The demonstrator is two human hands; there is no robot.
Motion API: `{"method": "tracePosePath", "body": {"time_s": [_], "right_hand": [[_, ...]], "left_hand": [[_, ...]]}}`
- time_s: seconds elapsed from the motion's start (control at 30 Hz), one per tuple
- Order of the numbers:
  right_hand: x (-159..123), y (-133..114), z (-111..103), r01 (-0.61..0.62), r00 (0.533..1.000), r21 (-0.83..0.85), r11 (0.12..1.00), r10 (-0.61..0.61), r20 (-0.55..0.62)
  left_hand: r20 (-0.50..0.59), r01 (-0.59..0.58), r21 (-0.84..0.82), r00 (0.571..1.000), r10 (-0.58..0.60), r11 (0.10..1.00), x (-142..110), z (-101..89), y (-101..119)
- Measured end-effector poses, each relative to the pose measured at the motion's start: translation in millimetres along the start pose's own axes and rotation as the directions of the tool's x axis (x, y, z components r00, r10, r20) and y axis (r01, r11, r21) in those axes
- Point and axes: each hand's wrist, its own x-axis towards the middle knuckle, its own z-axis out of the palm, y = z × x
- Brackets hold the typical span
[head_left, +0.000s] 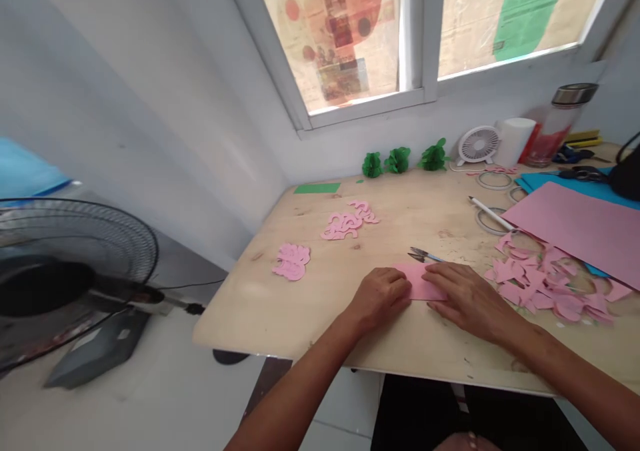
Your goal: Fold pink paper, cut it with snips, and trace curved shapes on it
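A small pink paper piece point(424, 287) lies flat on the wooden table in front of me. My left hand point(383, 294) has its fingers curled onto the paper's left side. At the other side, my right hand point(463, 297) grips the right edge, thumb low and fingers together on top. Just behind the paper, the pointed blades of what look like scissors point(420, 254) stick out; the rest is hidden by my right hand. Cut pink shapes lie to the left, in one neat stack point(291, 262) and one loose pile point(347, 223).
Pink scraps point(550, 284) are heaped right of my right hand, below pink sheets point(580, 224) and a white pen point(490, 212). Green paper figures point(399, 161), a small fan point(479, 145) and a glass bottle point(555, 131) line the wall. A large fan point(75, 277) stands left.
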Motion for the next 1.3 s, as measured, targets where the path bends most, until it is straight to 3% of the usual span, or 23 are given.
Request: {"method": "tracePosePath", "body": {"time_s": [0.17, 0.37, 0.83, 1.3], "right_hand": [[-2, 7, 12, 0.108, 0.994, -0.107, 0.988, -0.107, 0.018], [1, 5, 11, 0.151, 0.988, -0.135, 0.979, -0.153, -0.002], [9, 7, 0, 0.01, 0.997, 0.105, 0.994, -0.018, 0.069], [10, 7, 2, -0.076, 0.995, 0.112, 0.991, 0.069, 0.066]], "left_hand": [[0.004, -0.021, 0.025, 1.0, 0.021, 0.999, 0, -0.7, -1], [0.008, -0.021, 0.064, 1.0, 0.02, 0.998, 0, -0.4, 0], [0.064, 0.048, -0.079, 0.997, -0.043, 0.996, 1, -11.4, -12], [0.096, 0.171, -0.159, 0.983, -0.157, 0.972, 3, -22.6, -10]]}}
